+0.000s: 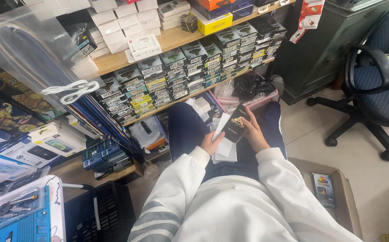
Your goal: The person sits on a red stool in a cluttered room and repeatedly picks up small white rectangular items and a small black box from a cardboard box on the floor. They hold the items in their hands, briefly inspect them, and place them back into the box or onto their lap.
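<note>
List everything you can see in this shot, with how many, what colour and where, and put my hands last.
small black box: one, black with gold print, held over the lap
white sleeves: a small stack, white, on the lap
stacked flat boxes: many, dark with labels, on the wooden shelves ahead
white boxes: several, white, top shelf
yellow box: one, top shelf
white cable: one, coiled, hanging at left
blue mat: one, with small tools, bottom left
cardboard box: one, brown, floor at right, holding a packet
office chair: one, dark blue, right
left hand: on the white sleeves
right hand: holding the small black box
</note>
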